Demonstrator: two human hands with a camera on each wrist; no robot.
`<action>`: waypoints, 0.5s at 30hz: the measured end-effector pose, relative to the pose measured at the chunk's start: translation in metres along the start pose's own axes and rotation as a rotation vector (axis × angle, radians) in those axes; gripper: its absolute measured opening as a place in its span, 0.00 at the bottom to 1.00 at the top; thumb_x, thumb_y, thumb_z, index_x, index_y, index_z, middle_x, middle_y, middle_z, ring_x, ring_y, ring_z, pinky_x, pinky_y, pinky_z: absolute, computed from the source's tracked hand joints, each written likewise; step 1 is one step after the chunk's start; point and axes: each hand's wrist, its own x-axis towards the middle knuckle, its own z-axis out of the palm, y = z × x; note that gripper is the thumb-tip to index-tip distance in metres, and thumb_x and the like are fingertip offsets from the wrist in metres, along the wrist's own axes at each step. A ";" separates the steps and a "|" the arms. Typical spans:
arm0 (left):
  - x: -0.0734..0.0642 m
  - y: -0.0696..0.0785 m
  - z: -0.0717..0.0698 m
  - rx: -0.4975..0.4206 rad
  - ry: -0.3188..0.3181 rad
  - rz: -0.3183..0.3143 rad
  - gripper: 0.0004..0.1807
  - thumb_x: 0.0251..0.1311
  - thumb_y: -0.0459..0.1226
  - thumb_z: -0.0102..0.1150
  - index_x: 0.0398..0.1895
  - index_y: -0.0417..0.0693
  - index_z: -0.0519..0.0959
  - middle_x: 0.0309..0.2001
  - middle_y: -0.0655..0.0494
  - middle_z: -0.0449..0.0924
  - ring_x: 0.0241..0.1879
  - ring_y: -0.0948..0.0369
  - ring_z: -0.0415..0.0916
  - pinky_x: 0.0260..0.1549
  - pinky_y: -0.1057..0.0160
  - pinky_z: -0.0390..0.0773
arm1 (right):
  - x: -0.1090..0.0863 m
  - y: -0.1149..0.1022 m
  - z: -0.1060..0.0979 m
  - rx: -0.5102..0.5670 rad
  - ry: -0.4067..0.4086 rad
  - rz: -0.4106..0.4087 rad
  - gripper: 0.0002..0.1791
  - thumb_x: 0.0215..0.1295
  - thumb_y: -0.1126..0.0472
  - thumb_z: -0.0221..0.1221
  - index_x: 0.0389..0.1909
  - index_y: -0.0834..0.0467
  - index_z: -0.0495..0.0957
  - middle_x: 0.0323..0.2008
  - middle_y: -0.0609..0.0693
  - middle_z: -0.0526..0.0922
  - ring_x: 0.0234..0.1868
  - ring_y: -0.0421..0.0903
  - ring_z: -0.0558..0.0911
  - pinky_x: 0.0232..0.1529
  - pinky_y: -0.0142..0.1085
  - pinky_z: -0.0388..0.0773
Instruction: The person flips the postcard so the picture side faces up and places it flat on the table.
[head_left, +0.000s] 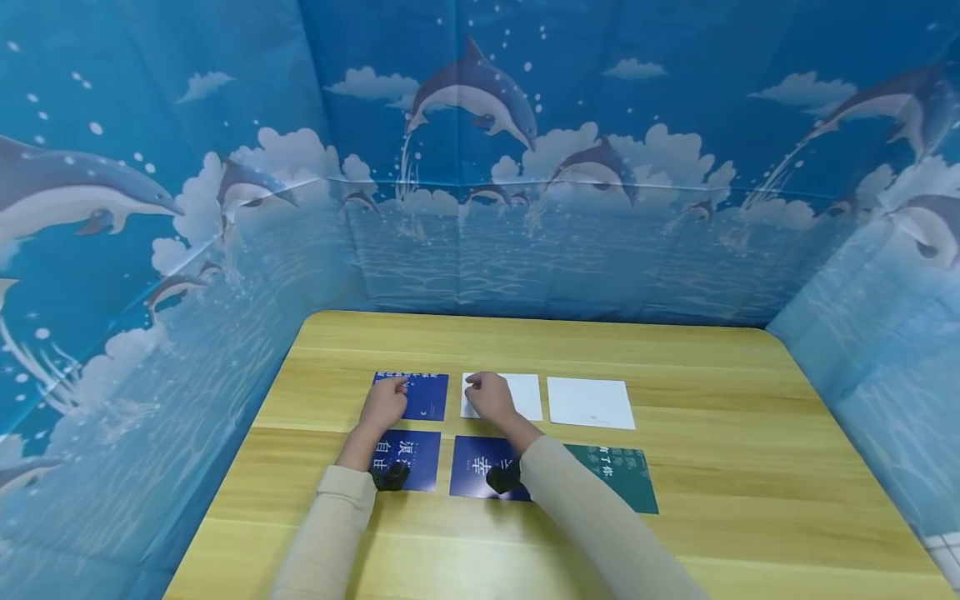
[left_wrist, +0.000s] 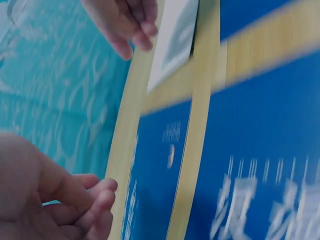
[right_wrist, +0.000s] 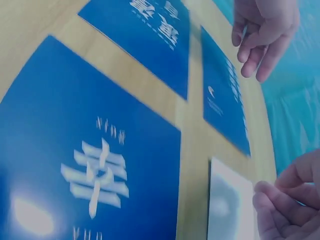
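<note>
My left hand (head_left: pixel 384 406) hovers at the blue card (head_left: pixel 427 402) in the back row, its fingers loosely bent with nothing seen between them. Over the middle white card (head_left: pixel 528 396) is my right hand (head_left: pixel 491 398), also loosely curled and holding nothing visible. Whether either hand's fingertips touch a card I cannot tell. Nearer me lie a blue card with white characters (head_left: pixel 423 467) and a second blue card (right_wrist: pixel 100 150) with a large white character. The right forearm partly covers a green card (head_left: pixel 637 482).
Another white card (head_left: pixel 592 404) lies at the right of the back row. All the cards lie flat and apart on a wooden table (head_left: pixel 750 483). A dolphin-printed curtain (head_left: pixel 480 250) surrounds its far and side edges. Black devices (head_left: pixel 504 477) sit at both wrists.
</note>
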 end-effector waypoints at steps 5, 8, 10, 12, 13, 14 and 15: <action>0.000 0.022 0.023 -0.229 -0.006 -0.024 0.22 0.57 0.25 0.39 0.55 0.30 0.72 0.45 0.42 0.78 0.49 0.48 0.72 0.31 0.62 0.71 | -0.003 0.019 -0.023 0.090 0.097 0.088 0.16 0.57 0.67 0.50 0.43 0.67 0.80 0.34 0.56 0.81 0.26 0.46 0.74 0.26 0.35 0.70; 0.000 0.033 0.037 -0.298 -0.015 -0.030 0.22 0.58 0.25 0.38 0.55 0.31 0.72 0.47 0.42 0.78 0.48 0.47 0.72 0.25 0.64 0.66 | -0.007 0.030 -0.033 0.087 0.126 0.099 0.16 0.56 0.68 0.50 0.42 0.68 0.80 0.34 0.57 0.82 0.28 0.47 0.76 0.27 0.35 0.71; 0.000 0.040 0.046 -0.310 -0.021 -0.018 0.20 0.59 0.26 0.39 0.54 0.30 0.72 0.47 0.40 0.77 0.48 0.46 0.72 0.31 0.62 0.71 | -0.010 0.037 -0.039 0.079 0.136 0.107 0.16 0.56 0.68 0.50 0.42 0.68 0.80 0.35 0.57 0.82 0.30 0.48 0.77 0.28 0.36 0.72; -0.001 0.046 0.054 -0.318 -0.024 -0.016 0.19 0.60 0.26 0.41 0.54 0.28 0.71 0.48 0.39 0.76 0.49 0.44 0.71 0.41 0.57 0.74 | -0.013 0.042 -0.044 0.077 0.139 0.122 0.16 0.56 0.68 0.49 0.43 0.68 0.79 0.36 0.58 0.82 0.32 0.48 0.77 0.30 0.36 0.73; -0.001 0.048 0.057 -0.314 -0.021 -0.018 0.19 0.61 0.28 0.42 0.53 0.28 0.72 0.49 0.38 0.75 0.52 0.45 0.70 0.47 0.54 0.71 | -0.014 0.044 -0.047 0.075 0.141 0.132 0.17 0.57 0.67 0.49 0.44 0.68 0.79 0.37 0.58 0.82 0.32 0.49 0.78 0.30 0.37 0.73; -0.001 0.050 0.061 -0.306 -0.010 -0.016 0.18 0.61 0.28 0.44 0.52 0.28 0.72 0.49 0.38 0.75 0.52 0.44 0.70 0.50 0.51 0.70 | -0.015 0.046 -0.050 0.072 0.144 0.141 0.17 0.57 0.67 0.49 0.44 0.68 0.79 0.37 0.58 0.82 0.33 0.48 0.78 0.30 0.36 0.73; 0.000 0.052 0.064 -0.300 0.003 -0.017 0.17 0.62 0.29 0.45 0.52 0.28 0.73 0.49 0.37 0.75 0.53 0.43 0.69 0.51 0.49 0.68 | -0.015 0.048 -0.054 0.071 0.147 0.152 0.17 0.58 0.67 0.49 0.45 0.68 0.79 0.38 0.58 0.81 0.33 0.48 0.77 0.30 0.36 0.73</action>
